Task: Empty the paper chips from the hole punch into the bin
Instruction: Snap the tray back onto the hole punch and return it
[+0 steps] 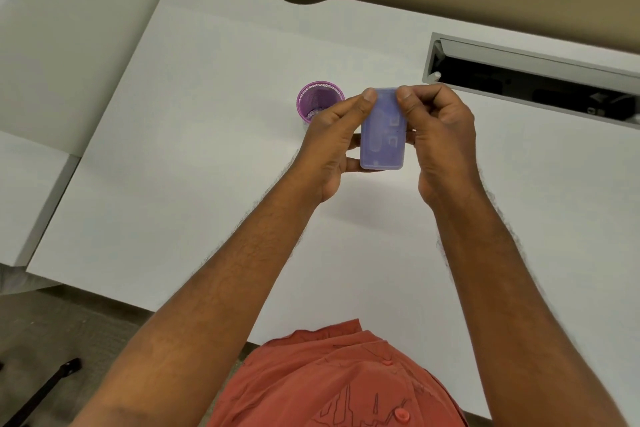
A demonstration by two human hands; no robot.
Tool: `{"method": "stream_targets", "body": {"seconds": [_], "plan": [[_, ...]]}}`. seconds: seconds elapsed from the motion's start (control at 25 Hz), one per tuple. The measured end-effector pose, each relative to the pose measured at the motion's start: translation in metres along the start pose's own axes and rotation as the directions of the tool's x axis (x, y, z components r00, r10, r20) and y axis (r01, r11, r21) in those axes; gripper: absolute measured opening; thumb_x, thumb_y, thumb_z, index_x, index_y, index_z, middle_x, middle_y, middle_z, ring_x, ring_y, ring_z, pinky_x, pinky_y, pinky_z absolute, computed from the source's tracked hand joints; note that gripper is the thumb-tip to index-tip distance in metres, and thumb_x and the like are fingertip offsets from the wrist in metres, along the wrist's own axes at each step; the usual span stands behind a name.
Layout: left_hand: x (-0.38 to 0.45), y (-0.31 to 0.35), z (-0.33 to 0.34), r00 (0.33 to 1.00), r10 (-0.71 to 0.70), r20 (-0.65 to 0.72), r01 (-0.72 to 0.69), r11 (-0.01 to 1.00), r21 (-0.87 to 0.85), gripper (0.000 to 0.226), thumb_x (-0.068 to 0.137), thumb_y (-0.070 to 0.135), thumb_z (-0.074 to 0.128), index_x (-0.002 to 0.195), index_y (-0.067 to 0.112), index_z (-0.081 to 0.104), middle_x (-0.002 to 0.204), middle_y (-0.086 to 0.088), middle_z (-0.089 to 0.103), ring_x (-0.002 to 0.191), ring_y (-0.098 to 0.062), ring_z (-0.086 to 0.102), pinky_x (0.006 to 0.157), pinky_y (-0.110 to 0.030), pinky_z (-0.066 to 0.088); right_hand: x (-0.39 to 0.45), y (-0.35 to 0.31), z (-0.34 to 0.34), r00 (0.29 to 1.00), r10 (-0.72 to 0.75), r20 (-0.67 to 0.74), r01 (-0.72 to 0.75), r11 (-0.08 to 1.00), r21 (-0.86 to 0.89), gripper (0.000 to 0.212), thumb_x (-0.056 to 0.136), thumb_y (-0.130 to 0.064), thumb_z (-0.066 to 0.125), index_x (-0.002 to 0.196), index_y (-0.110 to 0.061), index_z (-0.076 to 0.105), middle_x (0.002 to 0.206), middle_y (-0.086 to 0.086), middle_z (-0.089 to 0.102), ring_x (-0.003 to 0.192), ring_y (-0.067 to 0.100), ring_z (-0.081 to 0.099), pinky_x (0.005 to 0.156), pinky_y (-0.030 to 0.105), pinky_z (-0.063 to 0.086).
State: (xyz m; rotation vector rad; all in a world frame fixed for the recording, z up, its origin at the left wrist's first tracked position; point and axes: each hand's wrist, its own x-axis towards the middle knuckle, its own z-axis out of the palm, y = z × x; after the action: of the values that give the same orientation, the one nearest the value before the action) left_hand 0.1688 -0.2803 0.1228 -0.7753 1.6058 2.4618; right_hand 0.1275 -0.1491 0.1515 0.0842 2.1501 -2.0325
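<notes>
- Hole punch (382, 130): pale violet-blue plastic, a rounded rectangle with its flat underside turned up toward the camera, faint moulded marks showing through.
- Left hand (334, 146) clasps its left edge, thumb beneath, fingertip on the far corner.
- Right hand (440, 135) pinches the right edge, fingers curled.
- It is held above the white desk (207, 149), just right of the purple mesh bin (320, 101), where pale chips lie.

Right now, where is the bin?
In the head view the purple mesh bin stands on the white desk, just left of the hole punch and partly hidden by the left hand.
</notes>
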Motion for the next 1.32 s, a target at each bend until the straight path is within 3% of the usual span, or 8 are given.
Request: {"method": "stream_targets", "body": {"seconds": [0.12, 0.24, 0.36, 0.56, 0.76, 0.92, 1.12, 1.32], "plan": [[-0.008, -0.003, 0.015, 0.998, -0.054, 0.023, 0.056, 0.996, -0.067, 0.022, 0.094, 0.042, 0.068, 0.105, 0.025, 0.077, 0.104, -0.001, 0.078, 0.096, -0.030, 0.076, 0.074, -0.061, 0.062, -0.010, 0.003, -0.012, 0.999, 0.002, -0.047, 0.001, 0.999, 0.053, 0.007, 0.096, -0.024, 0.068, 0.102, -0.020, 0.065, 0.094, -0.008, 0.069, 0.080, 0.001, 0.069, 0.069, 0.019, 0.058], [-0.014, -0.007, 0.030, 0.995, -0.098, 0.034, 0.102, 0.983, -0.152, 0.029, 0.095, 0.040, 0.067, 0.116, 0.021, 0.073, 0.121, -0.009, 0.074, 0.105, -0.034, 0.073, 0.077, -0.062, 0.061, -0.024, 0.012, -0.030, 0.992, -0.031, -0.124, 0.034, 0.999, 0.025, 0.024, 0.092, -0.027, 0.073, 0.111, -0.018, 0.062, 0.090, -0.006, 0.062, 0.078, -0.002, 0.062, 0.069, 0.015, 0.054], [-0.020, -0.011, 0.042, 0.991, -0.122, 0.048, 0.130, 0.971, -0.203, 0.027, 0.095, 0.037, 0.067, 0.116, 0.020, 0.069, 0.128, -0.013, 0.069, 0.110, -0.036, 0.070, 0.080, -0.066, 0.059, -0.038, 0.021, -0.053, 0.987, -0.030, -0.156, 0.021, 0.998, -0.060, 0.029, 0.089, -0.032, 0.076, 0.110, -0.016, 0.063, 0.095, -0.001, 0.064, 0.084, 0.007, 0.061, 0.073, 0.018, 0.055], [-0.023, -0.020, 0.064, 0.990, -0.142, 0.012, 0.141, 0.963, -0.228, 0.023, 0.095, 0.036, 0.067, 0.111, 0.020, 0.066, 0.135, -0.017, 0.063, 0.118, -0.043, 0.064, 0.088, -0.073, 0.052, -0.058, 0.029, -0.084, 0.996, 0.036, -0.084, -0.041, 0.997, -0.063, 0.027, 0.090, -0.035, 0.075, 0.102, -0.012, 0.068, 0.091, -0.003, 0.072, 0.081, 0.011, 0.071, 0.070, 0.023, 0.059], [-0.028, -0.029, 0.096, 0.993, -0.107, -0.043, 0.095, 0.972, -0.214, 0.027, 0.094, 0.033, 0.068, 0.114, 0.015, 0.065, 0.120, -0.014, 0.066, 0.106, -0.039, 0.067, 0.082, -0.064, 0.059, -0.063, 0.024, -0.116, 0.999, 0.002, -0.039, -0.005, 0.997, -0.072, 0.024, 0.090, -0.025, 0.076, 0.107, -0.009, 0.072, 0.091, 0.001, 0.073, 0.081, 0.017, 0.075, 0.070, 0.024, 0.062], [-0.030, -0.035, 0.124, 0.995, -0.085, -0.054, 0.078, 0.989, -0.125, 0.031, 0.096, 0.035, 0.066, 0.120, 0.016, 0.063, 0.111, -0.009, 0.068, 0.096, -0.031, 0.070, 0.078, -0.057, 0.063, -0.058, 0.021, -0.145, 0.999, 0.004, -0.039, -0.007, 0.996, -0.085, 0.015, 0.092, -0.019, 0.074, 0.102, -0.008, 0.071, 0.087, 0.002, 0.074, 0.077, 0.011, 0.074, 0.068, 0.021, 0.060], [-0.027, -0.045, 0.160, 0.994, -0.084, -0.067, 0.075, 0.989, -0.131, 0.027, 0.095, 0.033, 0.067, 0.116, 0.016, 0.064, 0.115, -0.010, 0.067, 0.097, -0.031, 0.069, 0.073, -0.051, 0.064, -0.052, 0.023, -0.174, 0.997, 0.008, -0.073, -0.016, 0.995, -0.101, 0.023, 0.091, -0.024, 0.075, 0.108, -0.010, 0.069, 0.093, 0.001, 0.074, 0.083, 0.016, 0.074, 0.078, 0.032, 0.065], [-0.021, -0.055, 0.194, 0.987, -0.083, -0.135, 0.069, 0.992, -0.105, 0.044, 0.091, 0.036, 0.072, 0.127, 0.012, 0.064, 0.128, -0.015, 0.066, 0.111, -0.037, 0.067, 0.086, -0.059, 0.060, -0.046, 0.030, -0.195, 0.997, -0.054, -0.059, 0.036, 0.964, -0.262, 0.058, 0.075, -0.038, 0.089, 0.118, -0.018, 0.056, 0.118, 0.002, 0.063, 0.097, 0.014, 0.065, 0.072, 0.011, 0.054]]}}
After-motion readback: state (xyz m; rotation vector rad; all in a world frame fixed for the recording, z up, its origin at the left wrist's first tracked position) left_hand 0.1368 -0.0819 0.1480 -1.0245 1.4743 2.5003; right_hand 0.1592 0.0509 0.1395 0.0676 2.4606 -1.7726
